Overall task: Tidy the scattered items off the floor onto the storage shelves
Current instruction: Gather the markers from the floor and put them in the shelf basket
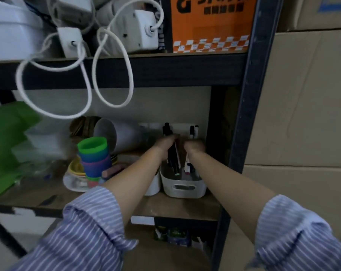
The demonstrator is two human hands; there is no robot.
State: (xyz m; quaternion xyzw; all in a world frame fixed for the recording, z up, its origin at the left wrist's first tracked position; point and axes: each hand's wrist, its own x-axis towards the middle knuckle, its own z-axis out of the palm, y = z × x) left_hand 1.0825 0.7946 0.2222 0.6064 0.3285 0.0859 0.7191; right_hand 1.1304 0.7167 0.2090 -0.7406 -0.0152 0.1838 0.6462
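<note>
White bin (183, 187) at centre-right of frame, on middle shelf (185, 207). Left hand (166, 142) and right hand (194, 146) each clench markers (173, 155) over it. Risk, I reckon: markers miss bin, or left elbow knocks cup stack (94, 159) nearby.

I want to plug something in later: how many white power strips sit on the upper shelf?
3 that I can make out, side by side on the upper shelf: one front-left, one right, one behind at the top. More may be hidden behind them.
</note>
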